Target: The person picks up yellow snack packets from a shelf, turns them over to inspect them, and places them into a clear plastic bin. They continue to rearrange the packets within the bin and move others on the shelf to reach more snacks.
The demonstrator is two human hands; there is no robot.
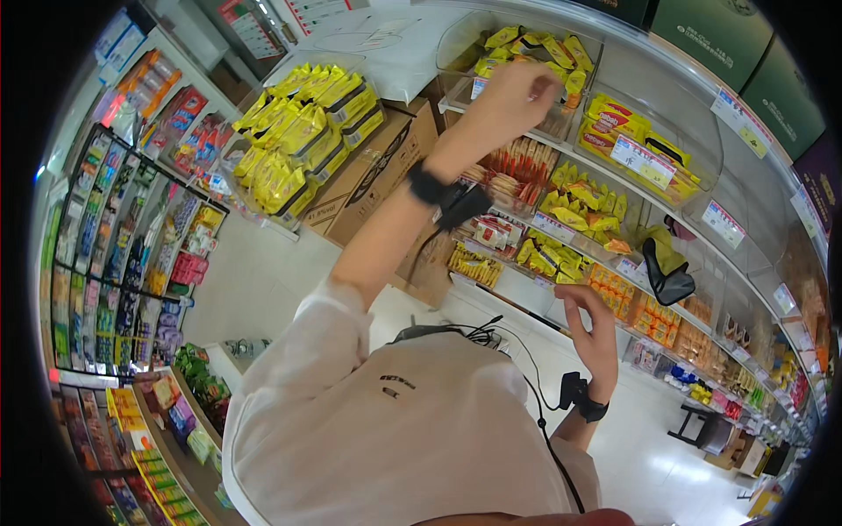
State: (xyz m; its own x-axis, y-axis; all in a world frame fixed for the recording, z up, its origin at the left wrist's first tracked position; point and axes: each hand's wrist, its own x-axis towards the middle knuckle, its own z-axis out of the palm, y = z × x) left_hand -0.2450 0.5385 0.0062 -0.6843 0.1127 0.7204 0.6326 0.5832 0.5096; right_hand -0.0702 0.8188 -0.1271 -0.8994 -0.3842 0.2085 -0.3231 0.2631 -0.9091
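Note:
My left hand (516,98) is over the upper clear plastic bin of yellow snack packets (520,39), palm down with curled fingers. Its fingertips are partly hidden, and I cannot tell whether they touch or hold a packet. My right hand (592,322) is lower down, in front of the lower shelf, fingers apart and curved, holding nothing. It is nearest to a bin of orange packets (612,289) and some yellow packets (549,260). Right of the upper bin, another bin holds yellow and red wafer packs (612,121). Both wrists wear black straps with small devices.
A clear bin piled with yellow packets (296,131) stands on a cardboard box (368,177) at the left. Black cables (487,335) hang before my shirt. A dark mesh and olive item (668,269) is at the shelf edge. Stocked racks (125,243) stand at the left.

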